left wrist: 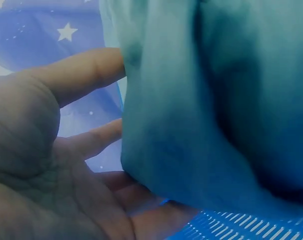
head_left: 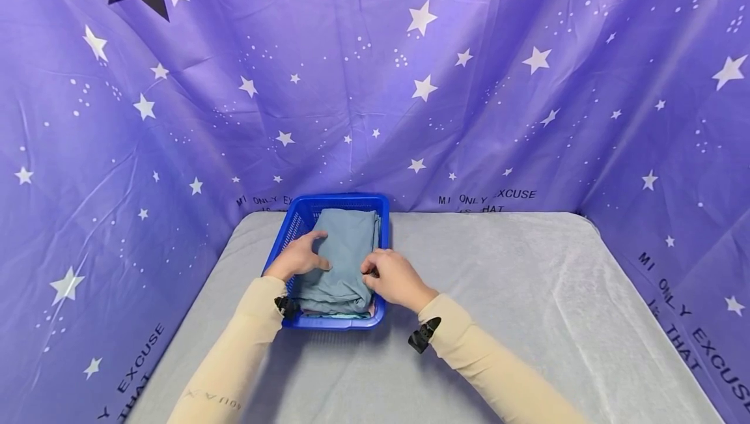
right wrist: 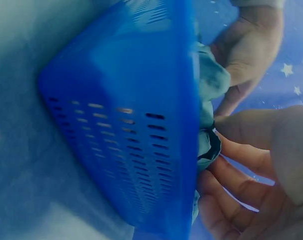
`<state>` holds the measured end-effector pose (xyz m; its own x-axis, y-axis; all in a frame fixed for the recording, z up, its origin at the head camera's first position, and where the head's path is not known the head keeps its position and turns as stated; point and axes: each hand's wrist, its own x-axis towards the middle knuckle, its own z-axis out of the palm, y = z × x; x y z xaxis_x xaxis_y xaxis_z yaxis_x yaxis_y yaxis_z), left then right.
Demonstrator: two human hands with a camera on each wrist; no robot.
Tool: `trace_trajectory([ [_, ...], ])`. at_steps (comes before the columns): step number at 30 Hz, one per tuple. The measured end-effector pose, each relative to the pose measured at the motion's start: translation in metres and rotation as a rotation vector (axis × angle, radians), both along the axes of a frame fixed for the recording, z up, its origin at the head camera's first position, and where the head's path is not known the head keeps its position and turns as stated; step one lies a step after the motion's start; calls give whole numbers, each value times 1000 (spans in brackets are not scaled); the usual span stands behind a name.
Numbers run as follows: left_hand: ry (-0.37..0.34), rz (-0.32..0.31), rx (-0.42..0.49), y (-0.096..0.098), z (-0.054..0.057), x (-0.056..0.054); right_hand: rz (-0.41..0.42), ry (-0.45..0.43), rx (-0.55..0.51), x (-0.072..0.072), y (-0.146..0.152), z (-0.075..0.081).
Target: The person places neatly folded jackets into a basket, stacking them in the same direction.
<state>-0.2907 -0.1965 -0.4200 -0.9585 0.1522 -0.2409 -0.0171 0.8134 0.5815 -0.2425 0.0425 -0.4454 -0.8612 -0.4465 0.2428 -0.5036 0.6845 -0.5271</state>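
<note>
A folded grey-blue garment point(head_left: 347, 248) lies on top in a blue plastic basket point(head_left: 383, 228). On its left side my left hand point(head_left: 300, 257) rests with thumb and fingers spread; the left wrist view has those fingers point(left wrist: 99, 137) against the fabric's edge. My right hand point(head_left: 395, 275) is at the garment's right edge, and in the right wrist view its thumb and forefinger pinch a fold of the fabric point(right wrist: 209, 147). Part of that grip is hidden by the basket wall. Beneath the garment, pink and teal fabric point(head_left: 370, 311) peeks out at the near end.
The basket stands on a grey cloth-covered table point(head_left: 504, 320), toward its far left. Purple star-printed curtains point(head_left: 351, 85) enclose the table at the back and both sides. Black straps with small devices are on both wrists.
</note>
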Motion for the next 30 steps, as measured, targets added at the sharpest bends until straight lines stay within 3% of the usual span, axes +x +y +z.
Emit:
trace_trajectory([
  [8,3,8,-160,1,3,-10,69,152,219,2,-6,-8],
  [20,-58,24,-251,3,-1,-17,82,89,367,2,-12,-6],
  [30,0,-9,-298,11,-5,-21,120,94,458,-4,-18,-11],
])
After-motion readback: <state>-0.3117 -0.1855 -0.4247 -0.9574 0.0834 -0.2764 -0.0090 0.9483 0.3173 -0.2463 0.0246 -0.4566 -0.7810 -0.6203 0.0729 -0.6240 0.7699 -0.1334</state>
